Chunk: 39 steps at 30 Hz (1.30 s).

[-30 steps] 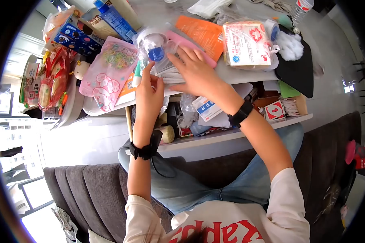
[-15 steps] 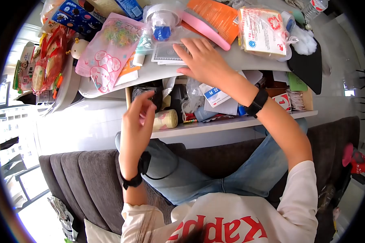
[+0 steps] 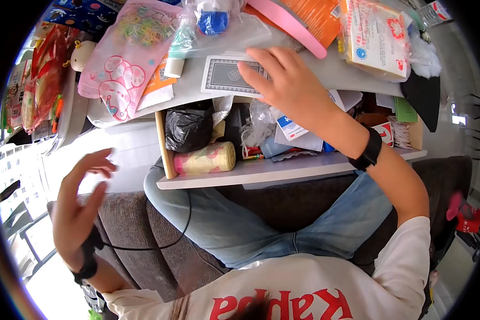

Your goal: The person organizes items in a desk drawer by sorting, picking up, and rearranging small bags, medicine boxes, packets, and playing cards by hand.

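My right hand (image 3: 293, 90) lies over the right end of a few grey-backed playing cards (image 3: 226, 76) near the front edge of the table. Its fingertips touch the top card with the fingers slightly apart; the thumb is mostly hidden. Off to the left, my left hand (image 3: 82, 200) is raised in the air beside the drawer. Its fingers are loosely bent and apart, with nothing in them. Beyond the cards lies a clear plastic bag (image 3: 245, 34) holding something with a blue part. A capped white tube (image 3: 174, 66) sits to their left.
Below the tabletop, an open drawer (image 3: 282, 173) holds a black plastic bag (image 3: 189, 128), a yellow patterned roll (image 3: 205, 159) and papers. On the table are a pink bag of rubber bands (image 3: 114, 88), a wrapped white packet (image 3: 373, 40) and a pink strip-like object (image 3: 288, 24).
My left hand has moved left and down, away from the drawer. My right hand stays at the cards, whose far edge now shows more. The view has shifted closer to the table.
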Tool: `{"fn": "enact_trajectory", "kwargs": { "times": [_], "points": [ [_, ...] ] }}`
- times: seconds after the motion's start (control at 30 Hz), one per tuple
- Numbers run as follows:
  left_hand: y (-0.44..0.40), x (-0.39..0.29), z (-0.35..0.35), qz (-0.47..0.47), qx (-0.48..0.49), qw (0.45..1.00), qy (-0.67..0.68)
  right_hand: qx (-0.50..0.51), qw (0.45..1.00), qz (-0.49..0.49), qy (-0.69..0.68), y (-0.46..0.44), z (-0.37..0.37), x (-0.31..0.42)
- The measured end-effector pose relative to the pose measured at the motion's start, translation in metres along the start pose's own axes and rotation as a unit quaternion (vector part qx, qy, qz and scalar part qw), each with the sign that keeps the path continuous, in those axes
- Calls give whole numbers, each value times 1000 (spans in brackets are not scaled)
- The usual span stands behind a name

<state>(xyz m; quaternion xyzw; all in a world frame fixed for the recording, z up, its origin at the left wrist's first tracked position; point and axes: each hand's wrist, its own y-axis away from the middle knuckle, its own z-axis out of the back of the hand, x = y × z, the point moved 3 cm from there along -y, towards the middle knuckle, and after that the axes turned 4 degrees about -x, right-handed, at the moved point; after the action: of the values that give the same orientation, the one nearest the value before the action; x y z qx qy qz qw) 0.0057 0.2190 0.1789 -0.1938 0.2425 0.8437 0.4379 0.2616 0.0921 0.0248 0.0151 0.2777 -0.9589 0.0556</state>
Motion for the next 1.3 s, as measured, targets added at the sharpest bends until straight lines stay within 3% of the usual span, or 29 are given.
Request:
{"fn": "enact_trajectory", "kwargs": {
  "times": [0.07, 0.13, 0.27, 0.37, 0.43, 0.47, 0.63, 0.7, 0.77, 0.83, 0.9, 0.93, 1.0, 1.07, 1.13, 1.17, 1.2, 1.23, 1.3],
  "points": [
    [11, 6, 21, 29, -26, 999, 15, -52, 999, 4, 6, -2, 1, 2],
    [33, 17, 31, 61, -40, 997, -14, -45, 999, 8, 1, -1, 3, 2],
    [73, 38, 32, 131, 22, 990, -41, 8, 999, -2, -47, 7, 15, 0],
    [102, 62, 64, 265, 34, 959, -93, 9, 997, 3, -78, 6, 18, -7],
    [96, 46, 100, 222, 7, 972, -80, -40, 994, 7, -101, 3, 17, -12],
    [94, 44, 117, 201, 48, 967, -148, -65, 991, 9, -113, 3, 18, -13],
    [109, 16, 166, 156, -297, 919, -208, -30, 966, -106, -235, 16, 38, -23],
    [106, 2, 127, 101, -331, 925, -159, -23, 949, -146, -280, 29, 50, -28],
    [87, -15, 51, 66, -281, 956, -51, -41, 929, -176, -324, 43, 67, -30],
    [59, -36, -45, 62, -149, 982, 98, -7, 862, -307, -404, 59, 87, -23],
    [42, -48, -132, 66, -17, 961, 268, 16, 808, -391, -440, 78, 107, -5],
    [40, -50, -173, 63, 28, 928, 365, 25, 795, -412, -445, 88, 115, 10],
    [35, -60, -230, 20, 30, 823, 566, 27, 668, -521, -531, 115, 120, 51],
    [27, -80, -244, 45, 27, 719, 693, 78, 607, -519, -597, 130, 119, 89],
    [21, -82, -255, -84, 135, 617, 771, 129, 481, -542, -677, 138, 118, 128],
    [23, -85, -256, -115, 136, 588, 789, 94, 432, -547, -711, 136, 116, 140],
    [27, -85, -255, -109, 129, 571, 804, 58, 379, -551, -741, 135, 113, 147],
    [30, -86, -255, -103, 122, 554, 817, 91, 341, -533, -769, 137, 110, 149],
    [29, -75, -256, -157, 57, 663, 730, 107, 325, -524, -780, 132, 100, 148]
  ]
}}
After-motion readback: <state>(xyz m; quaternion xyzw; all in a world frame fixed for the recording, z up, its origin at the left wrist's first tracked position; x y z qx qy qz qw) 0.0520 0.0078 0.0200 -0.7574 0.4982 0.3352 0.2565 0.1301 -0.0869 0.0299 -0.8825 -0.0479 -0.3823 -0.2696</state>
